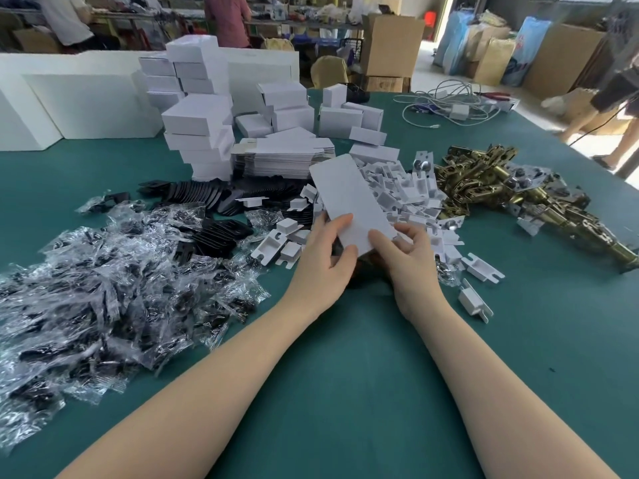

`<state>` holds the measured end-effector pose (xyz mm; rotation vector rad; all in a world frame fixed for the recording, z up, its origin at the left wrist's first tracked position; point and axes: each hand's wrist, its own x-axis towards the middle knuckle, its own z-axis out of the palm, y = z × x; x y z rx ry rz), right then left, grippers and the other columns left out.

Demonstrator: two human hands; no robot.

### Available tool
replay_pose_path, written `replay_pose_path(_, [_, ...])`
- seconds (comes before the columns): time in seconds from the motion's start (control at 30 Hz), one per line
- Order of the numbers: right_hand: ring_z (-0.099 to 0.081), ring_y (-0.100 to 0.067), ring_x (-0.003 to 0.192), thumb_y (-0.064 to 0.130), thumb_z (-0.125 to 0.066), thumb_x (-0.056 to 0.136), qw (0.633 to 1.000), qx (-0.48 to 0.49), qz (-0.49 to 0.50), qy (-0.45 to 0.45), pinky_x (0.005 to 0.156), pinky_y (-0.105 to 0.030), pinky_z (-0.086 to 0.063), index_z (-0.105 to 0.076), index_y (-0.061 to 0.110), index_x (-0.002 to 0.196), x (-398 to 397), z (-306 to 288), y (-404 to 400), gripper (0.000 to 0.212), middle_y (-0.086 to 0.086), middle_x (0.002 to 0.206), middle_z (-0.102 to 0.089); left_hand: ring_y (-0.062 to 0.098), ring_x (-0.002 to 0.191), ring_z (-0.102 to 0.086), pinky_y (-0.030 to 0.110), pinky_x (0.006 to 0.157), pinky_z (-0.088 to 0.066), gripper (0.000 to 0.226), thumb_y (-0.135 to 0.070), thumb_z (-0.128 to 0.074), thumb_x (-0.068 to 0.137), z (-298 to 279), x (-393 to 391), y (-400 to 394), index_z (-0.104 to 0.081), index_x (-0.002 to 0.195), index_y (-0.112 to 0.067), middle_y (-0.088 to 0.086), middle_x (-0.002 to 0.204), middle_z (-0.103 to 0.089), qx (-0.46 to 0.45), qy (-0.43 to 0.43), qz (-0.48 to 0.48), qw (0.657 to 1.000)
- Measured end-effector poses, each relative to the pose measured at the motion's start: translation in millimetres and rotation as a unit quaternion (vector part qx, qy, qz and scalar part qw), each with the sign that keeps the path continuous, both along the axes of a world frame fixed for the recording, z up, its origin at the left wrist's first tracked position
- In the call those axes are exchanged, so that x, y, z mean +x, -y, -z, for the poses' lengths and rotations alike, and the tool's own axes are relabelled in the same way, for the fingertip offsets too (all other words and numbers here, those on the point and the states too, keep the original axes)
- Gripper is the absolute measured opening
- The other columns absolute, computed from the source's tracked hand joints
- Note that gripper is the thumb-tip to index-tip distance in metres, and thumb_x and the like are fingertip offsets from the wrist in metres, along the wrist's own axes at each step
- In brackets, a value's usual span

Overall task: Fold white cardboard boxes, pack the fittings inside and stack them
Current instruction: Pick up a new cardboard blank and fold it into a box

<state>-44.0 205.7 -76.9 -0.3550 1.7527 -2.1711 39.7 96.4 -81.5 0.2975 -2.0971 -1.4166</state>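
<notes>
Two bare hands, left hand (323, 257) and right hand (403, 252), grip the near end of a flat white cardboard box (349, 202), tilted above the green table (345, 375). Its contents cannot be seen. Closed white boxes (198, 133) stand stacked behind.

Big bench (345, 392) with a teal cover, pretty cluttered. Left side has a heap of clear bagged parts (103, 305), black plastic pieces (214, 198) behind it, white plastic fittings (408, 198) mid-bench, brass hardware (491, 181) right, flat box blanks (276, 157), folded white boxes (200, 133) stacked at the back, cables (446, 105) far right.
</notes>
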Motion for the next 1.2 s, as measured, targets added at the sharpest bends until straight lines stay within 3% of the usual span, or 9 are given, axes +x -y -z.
replay_pose_path(0.07, [-0.069,-0.033,0.090,0.016,-0.074,0.085,0.999,-0.033,-0.014,0.025,0.089,-0.047,-0.055,-0.049,0.018,0.113,-1.8,-1.8,-2.2,0.038,-0.018,0.098,-0.071,0.016,0.133,-0.043,0.038,0.103,-0.048,0.051,-0.016,-0.059,0.096,1.9,0.7,-2.2,-0.040,0.143,-0.016,-0.006,0.150,-0.025,-0.036,0.009,0.010,0.999])
replay_pose_path(0.2, [-0.067,-0.015,0.080,0.012,-0.066,0.091,0.998,-0.039,0.022,-0.034,0.076,-0.040,-0.056,-0.053,0.027,0.106,-4.3,-7.2,-5.0,0.025,0.004,0.082,-0.073,0.027,0.148,-0.017,0.038,0.116,-0.028,0.100,-0.046,-0.079,0.075,0.2,5.0,-3.7,-0.014,0.150,-0.034,-0.003,0.160,0.015,-0.209,0.052,-0.052,0.975])
replay_pose_path(0.3, [-0.059,-0.008,0.074,0.015,-0.062,0.094,0.991,-0.010,0.018,-0.131,0.068,-0.028,-0.053,-0.057,0.034,0.108,-2.2,-11.6,-10.0,0.024,0.003,0.085,-0.065,0.034,0.147,0.002,0.052,0.116,-0.010,0.110,-0.042,-0.085,0.068,-8.2,9.2,-2.4,-0.014,0.151,-0.029,0.011,0.159,0.011,-0.402,0.034,-0.184,0.896])
replay_pose_path(0.4, [-0.052,-0.008,0.067,0.017,-0.062,0.096,0.979,0.009,-0.011,-0.202,0.060,-0.020,-0.045,-0.054,0.039,0.114,1.6,-17.1,-14.2,0.029,-0.002,0.079,-0.058,0.029,0.148,-0.003,0.042,0.118,0.008,0.116,-0.042,-0.087,0.065,-10.3,12.5,0.6,-0.012,0.153,-0.028,0.011,0.162,-0.006,-0.469,0.037,-0.181,0.863])
replay_pose_path(0.53, [-0.055,-0.010,0.071,0.017,-0.059,0.098,0.975,0.015,-0.044,-0.219,0.061,-0.024,-0.045,-0.053,0.032,0.117,3.4,-17.0,-14.2,0.025,0.006,0.075,-0.062,0.027,0.141,-0.027,0.044,0.116,-0.002,0.109,-0.047,-0.084,0.061,-10.9,14.7,1.7,-0.023,0.149,-0.025,0.008,0.150,-0.041,-0.456,0.036,-0.195,0.867])
replay_pose_path(0.7, [-0.054,0.005,0.118,0.032,-0.052,0.101,0.971,0.031,-0.020,-0.237,0.099,-0.019,-0.046,-0.058,0.026,0.134,7.2,-12.6,-9.2,0.034,0.021,0.126,-0.062,0.030,0.121,-0.046,0.048,0.115,-0.022,0.079,-0.045,-0.079,0.060,-11.8,14.9,1.2,-0.053,0.129,-0.016,0.010,0.126,-0.054,-0.426,-0.001,-0.207,0.881])
replay_pose_path(0.83, [-0.061,0.001,0.083,0.042,-0.056,0.094,0.978,0.008,0.010,-0.210,0.075,-0.019,-0.047,-0.063,0.051,0.104,12.1,-10.2,-3.8,0.015,0.020,0.086,-0.070,0.028,0.113,-0.056,0.034,0.102,-0.025,0.082,-0.042,-0.086,0.055,-9.2,12.4,-0.2,-0.056,0.125,-0.011,0.006,0.124,-0.062,-0.383,-0.006,-0.197,0.903])
replay_pose_path(1.03, [-0.061,-0.010,0.119,0.034,-0.061,0.094,0.985,-0.023,0.011,-0.170,0.105,-0.045,-0.048,-0.073,0.036,0.112,6.7,-10.3,-4.1,0.021,0.012,0.117,-0.071,0.019,0.109,-0.052,0.033,0.095,-0.028,0.084,-0.045,-0.089,0.051,-8.3,10.1,2.3,-0.058,0.123,-0.014,0.003,0.118,-0.065,-0.362,-0.011,-0.204,0.909])
replay_pose_path(1.2, [-0.054,0.011,0.118,0.032,-0.065,0.095,0.980,-0.005,0.005,-0.196,0.095,-0.011,-0.043,-0.069,0.043,0.106,9.1,-12.9,-6.2,0.016,0.036,0.109,-0.065,0.021,0.108,-0.056,0.032,0.094,-0.029,0.083,-0.046,-0.089,0.052,-7.9,10.1,2.0,-0.058,0.122,-0.015,0.002,0.118,-0.066,-0.371,-0.009,-0.207,0.905])
